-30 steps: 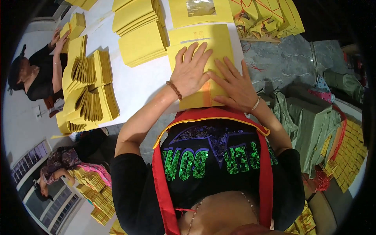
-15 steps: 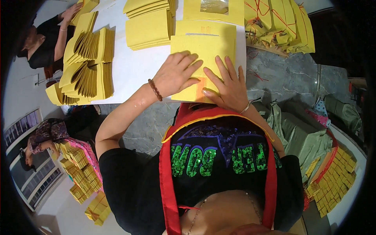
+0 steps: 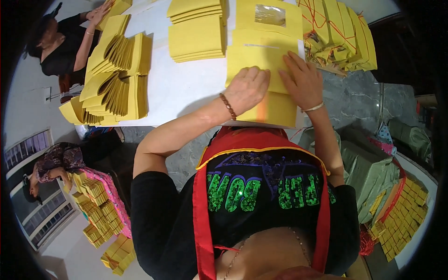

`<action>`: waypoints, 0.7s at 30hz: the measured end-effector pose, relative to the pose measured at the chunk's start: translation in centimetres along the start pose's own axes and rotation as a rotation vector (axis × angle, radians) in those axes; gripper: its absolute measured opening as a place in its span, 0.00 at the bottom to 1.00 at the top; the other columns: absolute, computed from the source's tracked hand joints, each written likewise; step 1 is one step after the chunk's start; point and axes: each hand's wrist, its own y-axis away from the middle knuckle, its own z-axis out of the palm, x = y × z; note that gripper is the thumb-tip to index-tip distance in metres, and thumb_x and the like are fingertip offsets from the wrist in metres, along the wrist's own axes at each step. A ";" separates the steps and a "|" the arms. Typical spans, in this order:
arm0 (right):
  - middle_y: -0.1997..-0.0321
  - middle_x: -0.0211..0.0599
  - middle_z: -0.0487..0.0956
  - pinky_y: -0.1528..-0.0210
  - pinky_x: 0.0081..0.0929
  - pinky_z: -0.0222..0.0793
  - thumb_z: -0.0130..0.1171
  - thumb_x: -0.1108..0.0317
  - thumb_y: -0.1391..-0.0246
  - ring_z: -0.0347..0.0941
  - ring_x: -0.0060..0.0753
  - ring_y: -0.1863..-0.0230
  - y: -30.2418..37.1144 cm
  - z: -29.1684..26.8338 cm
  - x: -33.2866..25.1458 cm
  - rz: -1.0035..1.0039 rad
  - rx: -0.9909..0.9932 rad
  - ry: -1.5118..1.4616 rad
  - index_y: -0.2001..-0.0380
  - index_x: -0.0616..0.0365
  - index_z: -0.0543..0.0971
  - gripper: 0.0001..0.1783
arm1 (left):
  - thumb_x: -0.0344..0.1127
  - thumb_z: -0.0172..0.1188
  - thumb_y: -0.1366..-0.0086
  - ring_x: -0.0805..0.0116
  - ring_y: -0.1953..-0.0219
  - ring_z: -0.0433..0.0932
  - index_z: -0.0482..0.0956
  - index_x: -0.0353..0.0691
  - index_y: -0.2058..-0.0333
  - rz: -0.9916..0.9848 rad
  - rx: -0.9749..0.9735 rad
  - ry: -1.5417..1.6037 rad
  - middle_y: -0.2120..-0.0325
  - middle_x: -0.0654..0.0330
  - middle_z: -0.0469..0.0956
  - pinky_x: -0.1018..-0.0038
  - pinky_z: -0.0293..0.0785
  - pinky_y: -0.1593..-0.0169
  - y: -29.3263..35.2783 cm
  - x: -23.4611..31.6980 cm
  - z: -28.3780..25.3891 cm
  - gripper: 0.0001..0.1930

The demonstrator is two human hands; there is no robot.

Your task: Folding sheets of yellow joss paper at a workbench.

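Moved since the earlier frame: left hand, fingers drawn from a spread into a curl; right hand, shifted farther up. Yellow sheet — at the near edge of the white table, both hands upon it. State, left: narrow, knuckles up; whether it pinches paper, cannot tell. State, right: flat, fingers extended, along the sheet's right edge. Just beyond the sheet: yellow piece with clear window. Left of these: folded yellow stacks — and, farther left, fanned yellow bundles.
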 end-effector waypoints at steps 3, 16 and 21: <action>0.43 0.27 0.69 0.51 0.36 0.63 0.53 0.55 0.48 0.68 0.45 0.53 0.2 0.3 1.0 -0.029 0.055 0.165 0.50 0.50 0.73 0.23 | 0.33 0.56 0.54 0.65 0.67 0.69 0.72 0.31 0.60 0.009 0.049 0.192 0.71 0.60 0.69 0.72 0.68 0.64 0.0 -0.3 -0.1 0.20; 0.41 0.34 0.67 0.41 0.22 0.54 0.43 0.63 0.38 0.61 0.28 0.41 1.6 2.1 0.8 0.373 0.124 -1.032 0.44 0.57 0.68 0.21 | 0.25 0.53 0.53 0.63 0.64 0.70 0.72 0.37 0.55 -0.188 0.408 -0.104 0.62 0.59 0.74 0.69 0.66 0.63 5.4 -16.5 1.5 0.22; 0.43 0.36 0.69 0.42 0.23 0.56 0.46 0.67 0.40 0.63 0.27 0.42 1.7 2.5 0.2 0.412 0.154 -1.027 0.46 0.60 0.70 0.19 | 0.28 0.55 0.51 0.64 0.60 0.69 0.71 0.41 0.52 -0.250 0.208 -0.107 0.56 0.63 0.72 0.69 0.63 0.59 7.2 -17.7 8.0 0.23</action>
